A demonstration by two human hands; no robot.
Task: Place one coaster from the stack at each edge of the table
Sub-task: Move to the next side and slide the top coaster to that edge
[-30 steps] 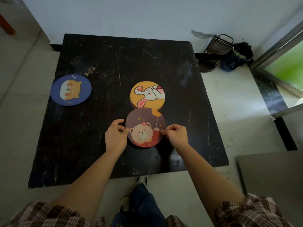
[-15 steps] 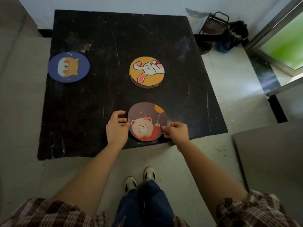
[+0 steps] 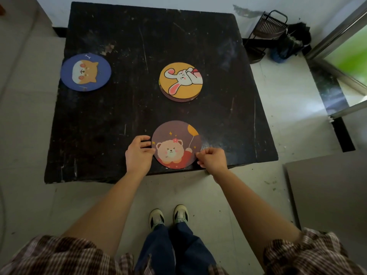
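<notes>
A brown bear coaster [image 3: 175,144] lies at the near edge of the black table [image 3: 119,120]. My left hand [image 3: 138,153] pinches its left rim and my right hand [image 3: 211,158] pinches its right rim. The stack [image 3: 180,82], topped by a yellow rabbit coaster, sits near the table's middle. A blue dog coaster [image 3: 85,72] lies flat at the left edge.
A black wire rack [image 3: 266,30] and a dark bundle [image 3: 288,44] stand on the floor past the table's far right corner. A glass door frame [image 3: 337,42] runs along the right. A grey board [image 3: 327,193] lies on the floor at right. My shoes [image 3: 168,216] are below the table's near edge.
Both hands pulled the bear coaster away from the stack toward the near edge of the table. The camera tilted further down.
</notes>
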